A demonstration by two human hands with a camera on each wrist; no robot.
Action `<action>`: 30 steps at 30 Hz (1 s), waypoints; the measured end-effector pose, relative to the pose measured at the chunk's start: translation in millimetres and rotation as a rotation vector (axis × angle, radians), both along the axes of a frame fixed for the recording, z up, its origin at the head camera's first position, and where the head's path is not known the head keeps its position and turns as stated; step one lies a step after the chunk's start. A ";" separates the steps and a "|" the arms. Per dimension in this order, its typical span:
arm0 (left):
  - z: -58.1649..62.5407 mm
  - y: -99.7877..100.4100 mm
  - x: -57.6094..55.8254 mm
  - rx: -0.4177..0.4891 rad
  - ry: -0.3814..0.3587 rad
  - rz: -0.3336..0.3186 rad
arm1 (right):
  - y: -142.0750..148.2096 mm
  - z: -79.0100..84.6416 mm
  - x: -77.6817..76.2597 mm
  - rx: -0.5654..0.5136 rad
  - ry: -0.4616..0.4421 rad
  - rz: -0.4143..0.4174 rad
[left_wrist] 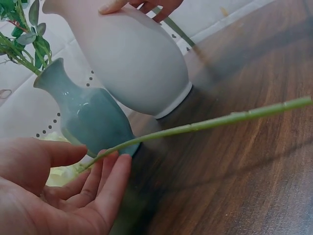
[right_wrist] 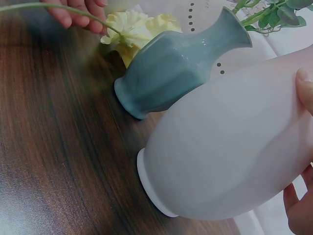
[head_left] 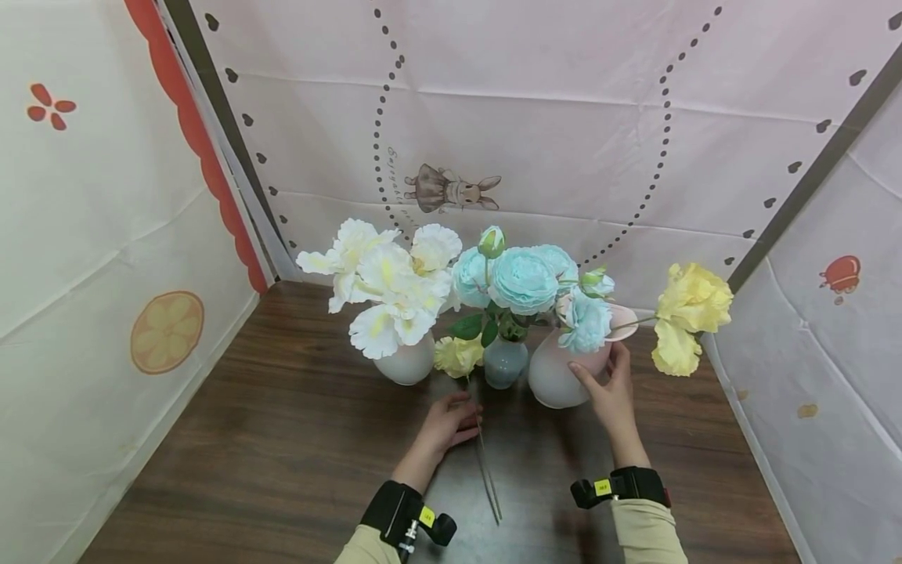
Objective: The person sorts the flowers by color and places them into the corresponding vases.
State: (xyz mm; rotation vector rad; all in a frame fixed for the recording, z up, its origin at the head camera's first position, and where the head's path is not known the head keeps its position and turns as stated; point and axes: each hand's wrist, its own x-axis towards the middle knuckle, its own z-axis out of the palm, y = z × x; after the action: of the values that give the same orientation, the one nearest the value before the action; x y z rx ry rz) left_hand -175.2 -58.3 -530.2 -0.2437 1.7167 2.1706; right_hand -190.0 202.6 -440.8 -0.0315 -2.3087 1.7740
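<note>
My left hand point(head_left: 449, 421) holds the thin green stem point(left_wrist: 195, 126) of a yellow flower point(head_left: 460, 357) between thumb and fingers. The stem slants above the table toward me; its bloom lies low, beside the small blue-green vase point(head_left: 504, 365). On the right, my right hand point(head_left: 611, 390) grips the upper side of a large pale pink-white vase point(right_wrist: 220, 147), thumb on the near side. Another yellow flower point(head_left: 694, 309) leans out of that vase's mouth to the right. In the left wrist view, part of the held bloom is hidden behind the fingers.
Light-blue flowers point(head_left: 523, 280) with green leaves stand in the blue-green vase. To the left, a white vase point(head_left: 407, 363) carries several white flowers point(head_left: 384, 274). Everything stands on a dark wooden table point(head_left: 296, 439), with printed cloth walls point(head_left: 550, 141) at the back and sides.
</note>
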 end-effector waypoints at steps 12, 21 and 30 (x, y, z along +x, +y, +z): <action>7.8 -4.4 3.4 -0.028 0.022 0.007 | -1.4 2.0 2.3 0.017 -0.003 -0.001; 21.6 -12.5 7.6 -0.098 0.085 -0.024 | 6.0 -15.6 -9.1 0.009 0.010 -0.001; 35.2 -23.7 10.4 -0.210 0.156 -0.087 | 11.9 -34.6 -17.8 0.019 0.025 -0.019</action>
State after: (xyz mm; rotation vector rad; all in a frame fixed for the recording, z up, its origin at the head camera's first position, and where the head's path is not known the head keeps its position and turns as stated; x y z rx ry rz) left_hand -164.7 -82.0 -495.0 -0.0529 2.0049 1.9938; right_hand -207.8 214.5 -475.4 -0.0285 -2.2996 1.7336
